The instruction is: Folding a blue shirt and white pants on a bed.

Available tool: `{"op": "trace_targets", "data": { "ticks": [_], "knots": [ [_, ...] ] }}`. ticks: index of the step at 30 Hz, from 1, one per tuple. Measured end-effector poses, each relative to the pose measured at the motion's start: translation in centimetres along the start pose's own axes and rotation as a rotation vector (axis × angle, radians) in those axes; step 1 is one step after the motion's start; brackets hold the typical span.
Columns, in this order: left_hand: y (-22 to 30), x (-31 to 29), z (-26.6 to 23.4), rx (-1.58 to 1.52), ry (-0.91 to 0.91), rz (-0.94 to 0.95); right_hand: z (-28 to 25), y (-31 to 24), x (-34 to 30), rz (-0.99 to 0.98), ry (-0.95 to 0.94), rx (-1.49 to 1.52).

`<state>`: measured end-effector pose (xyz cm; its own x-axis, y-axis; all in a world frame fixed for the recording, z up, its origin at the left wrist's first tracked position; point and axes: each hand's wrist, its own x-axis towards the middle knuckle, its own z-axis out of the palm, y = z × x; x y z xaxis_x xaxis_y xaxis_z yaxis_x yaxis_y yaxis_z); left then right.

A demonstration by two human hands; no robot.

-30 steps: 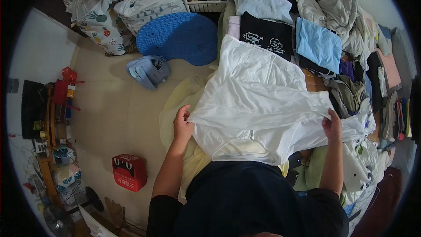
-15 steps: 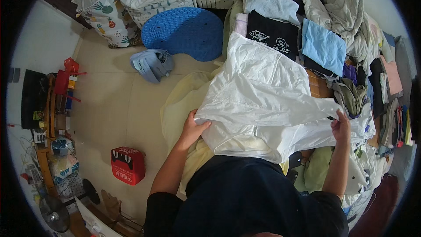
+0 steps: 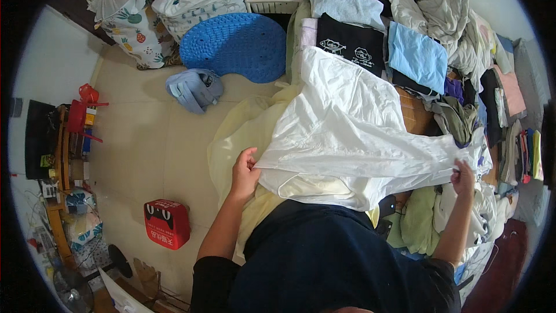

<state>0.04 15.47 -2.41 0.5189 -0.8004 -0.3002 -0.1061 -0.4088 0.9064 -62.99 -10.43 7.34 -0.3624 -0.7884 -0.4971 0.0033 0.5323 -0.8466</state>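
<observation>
A white long-sleeved shirt [image 3: 353, 110] lies spread in front of me, wrinkled across its body. My left hand [image 3: 245, 175] pinches the shirt's left edge near the shoulder or side; which of the two I cannot tell. Out to the right, my right hand [image 3: 463, 177] grips the end of a sleeve [image 3: 423, 153], which stretches nearly level between both hands. Beneath the shirt, pale yellow sheer fabric [image 3: 237, 133] hangs out on the left side.
Folded clothes lie beyond the shirt: a black printed garment [image 3: 353, 40] and a light blue one [image 3: 417, 55]. A blue bumpy board [image 3: 234, 46], a blue-grey cap or bag [image 3: 196, 88] and a red stool-like box [image 3: 167, 224] are on the left. Green fabric [image 3: 421, 220] lies near my right forearm.
My right hand has moved a little right and down, drawing the sleeve out straighter and flatter. My left hand has shifted slightly left. The whole view has turned slightly.
</observation>
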Motion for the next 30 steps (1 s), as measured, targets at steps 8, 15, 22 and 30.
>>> {"op": "trace_targets", "data": {
  "ticks": [8,15,22,30],
  "knots": [
    [3.9,-1.1,-1.4,0.542,-0.117,0.479,9.1,3.6,-2.8,-0.426,0.014,-1.321],
    [5.7,0.3,-0.6,0.701,-0.143,0.554,31.3,-2.4,-3.5,-0.946,-0.527,-0.757],
    [3.5,-0.5,0.1,0.44,-0.132,0.212,50.7,-9.6,-5.4,-0.536,-0.772,-0.973],
    [3.4,-0.1,-0.4,0.407,-0.153,0.136,56.9,-6.6,-7.5,-1.036,-0.615,-1.537]
  ]
}}
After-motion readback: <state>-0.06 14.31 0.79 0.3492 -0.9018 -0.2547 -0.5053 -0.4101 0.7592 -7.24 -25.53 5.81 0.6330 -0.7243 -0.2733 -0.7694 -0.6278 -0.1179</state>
